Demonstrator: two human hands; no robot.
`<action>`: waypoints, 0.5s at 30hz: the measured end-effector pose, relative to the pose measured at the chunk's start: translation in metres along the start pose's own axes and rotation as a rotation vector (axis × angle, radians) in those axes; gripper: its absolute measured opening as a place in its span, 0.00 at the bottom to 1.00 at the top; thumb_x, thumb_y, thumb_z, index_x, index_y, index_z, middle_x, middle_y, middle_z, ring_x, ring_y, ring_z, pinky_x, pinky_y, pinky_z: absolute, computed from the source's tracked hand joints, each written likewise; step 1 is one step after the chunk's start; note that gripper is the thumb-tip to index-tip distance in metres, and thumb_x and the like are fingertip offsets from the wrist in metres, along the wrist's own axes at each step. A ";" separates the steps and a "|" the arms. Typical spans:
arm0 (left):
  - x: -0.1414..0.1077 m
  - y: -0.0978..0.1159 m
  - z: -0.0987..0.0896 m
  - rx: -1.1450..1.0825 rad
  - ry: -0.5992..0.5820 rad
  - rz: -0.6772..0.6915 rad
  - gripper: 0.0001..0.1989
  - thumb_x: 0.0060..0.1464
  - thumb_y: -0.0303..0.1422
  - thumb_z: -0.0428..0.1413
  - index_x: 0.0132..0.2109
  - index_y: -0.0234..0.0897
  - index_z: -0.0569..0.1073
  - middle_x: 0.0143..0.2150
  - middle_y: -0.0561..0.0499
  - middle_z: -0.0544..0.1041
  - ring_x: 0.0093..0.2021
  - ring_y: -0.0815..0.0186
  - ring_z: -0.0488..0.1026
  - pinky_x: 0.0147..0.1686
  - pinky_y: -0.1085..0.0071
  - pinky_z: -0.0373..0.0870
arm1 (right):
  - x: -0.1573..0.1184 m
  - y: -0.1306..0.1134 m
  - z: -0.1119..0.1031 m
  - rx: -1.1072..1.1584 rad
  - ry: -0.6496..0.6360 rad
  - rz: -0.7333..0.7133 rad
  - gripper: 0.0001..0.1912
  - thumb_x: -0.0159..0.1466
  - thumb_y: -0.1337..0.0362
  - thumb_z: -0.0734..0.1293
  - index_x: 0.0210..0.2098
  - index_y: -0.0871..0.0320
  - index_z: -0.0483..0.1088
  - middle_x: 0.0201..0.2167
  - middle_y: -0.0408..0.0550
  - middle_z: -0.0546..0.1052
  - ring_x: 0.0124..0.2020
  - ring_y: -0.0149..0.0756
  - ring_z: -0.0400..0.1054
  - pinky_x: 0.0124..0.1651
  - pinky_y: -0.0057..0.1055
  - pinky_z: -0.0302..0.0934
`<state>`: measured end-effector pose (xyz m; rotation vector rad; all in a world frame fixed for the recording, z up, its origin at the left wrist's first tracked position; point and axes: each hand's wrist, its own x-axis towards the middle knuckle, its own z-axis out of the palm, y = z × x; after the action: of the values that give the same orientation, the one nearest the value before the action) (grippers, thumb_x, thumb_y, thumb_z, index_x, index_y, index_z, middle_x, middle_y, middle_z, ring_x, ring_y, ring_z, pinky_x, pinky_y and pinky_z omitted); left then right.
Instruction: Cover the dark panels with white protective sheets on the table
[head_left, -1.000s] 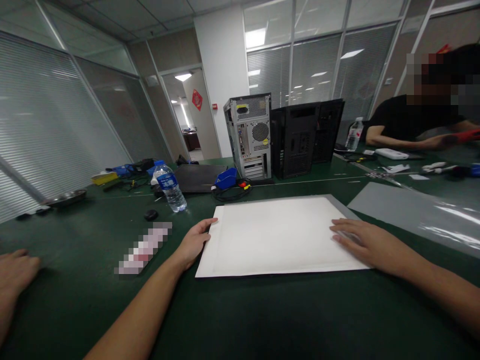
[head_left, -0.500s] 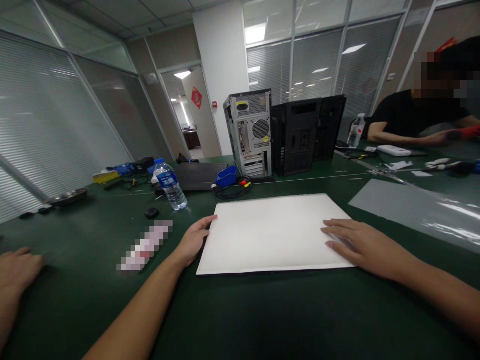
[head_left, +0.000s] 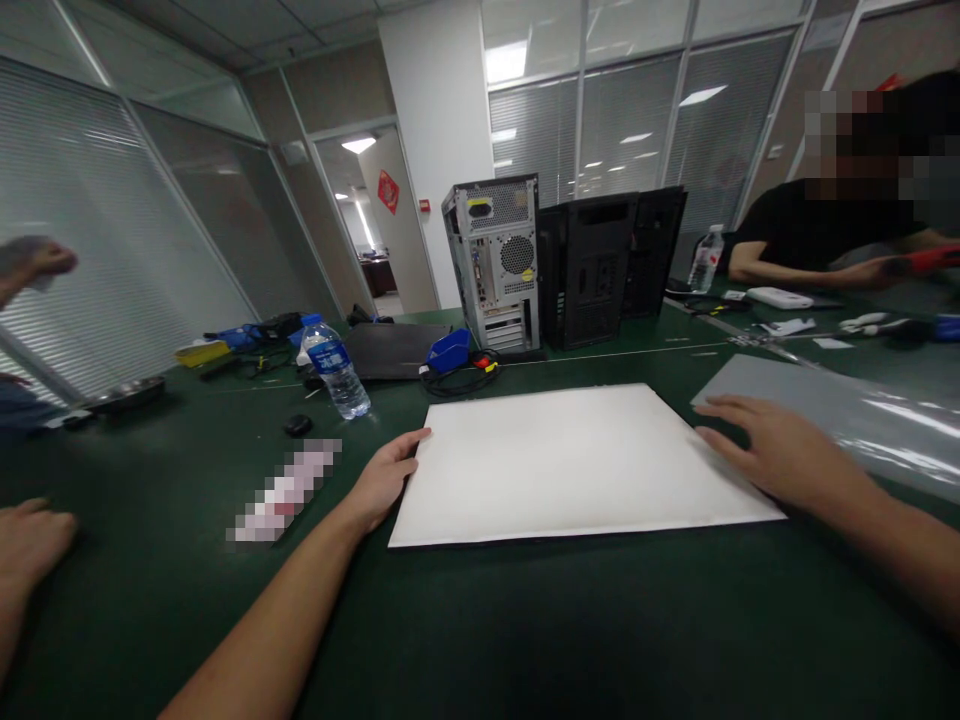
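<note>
A flat white rectangular sheet (head_left: 570, 465) lies on the dark green table in front of me. My left hand (head_left: 388, 478) grips its left edge, thumb and fingers around the border. At the right side, my right hand (head_left: 765, 445) hovers by the far right corner with the fingers spread, holding nothing. Close beyond that hand is a clear, shiny plastic sheet (head_left: 757, 380). A blurred-out pinkish strip (head_left: 289, 490) rests to the left of my left hand.
A water bottle (head_left: 335, 368) and a small black round object (head_left: 298, 425) stand left. Behind are an opened computer case (head_left: 495, 265), black cases (head_left: 592, 270) and a blue connector (head_left: 448, 350) with cable. Another person's hand (head_left: 34, 540) rests at left; a co-worker (head_left: 795, 235) sits right.
My right hand has lifted off the white sheet and moved right, uncovering its right edge. My left hand stays at the left edge. Another person's hand has appeared at the upper left.
</note>
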<state>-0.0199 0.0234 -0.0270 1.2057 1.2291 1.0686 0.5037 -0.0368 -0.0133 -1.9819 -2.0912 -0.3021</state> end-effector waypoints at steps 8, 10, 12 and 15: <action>-0.002 0.003 0.001 0.036 -0.002 0.002 0.30 0.46 0.20 0.52 0.58 0.37 0.73 0.63 0.46 0.72 0.54 0.60 0.75 0.55 0.62 0.69 | -0.002 0.109 0.028 -0.017 -0.217 0.511 0.40 0.67 0.41 0.52 0.63 0.67 0.65 0.60 0.72 0.66 0.56 0.63 0.64 0.50 0.51 0.60; -0.002 0.003 0.001 0.039 -0.008 0.003 0.30 0.46 0.20 0.52 0.58 0.38 0.73 0.63 0.46 0.72 0.54 0.60 0.75 0.55 0.63 0.69 | -0.002 0.110 0.031 -0.001 -0.240 0.497 0.40 0.67 0.41 0.51 0.62 0.65 0.66 0.59 0.71 0.68 0.54 0.62 0.66 0.49 0.51 0.60; -0.002 0.003 0.001 0.044 -0.004 0.005 0.30 0.46 0.19 0.52 0.58 0.38 0.73 0.63 0.47 0.72 0.54 0.60 0.75 0.54 0.63 0.69 | -0.003 0.101 0.030 -0.040 -0.217 0.476 0.39 0.67 0.41 0.51 0.63 0.63 0.64 0.59 0.70 0.68 0.54 0.62 0.66 0.47 0.51 0.61; -0.002 0.003 0.001 0.052 0.004 0.005 0.31 0.46 0.19 0.51 0.58 0.38 0.73 0.63 0.46 0.72 0.52 0.61 0.75 0.52 0.65 0.70 | -0.005 0.081 0.020 -0.092 -0.158 0.430 0.38 0.68 0.44 0.49 0.64 0.65 0.62 0.58 0.71 0.68 0.53 0.63 0.67 0.45 0.50 0.61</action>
<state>-0.0186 0.0216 -0.0242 1.2471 1.2642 1.0485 0.5843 -0.0306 -0.0354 -2.5127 -1.6923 -0.1653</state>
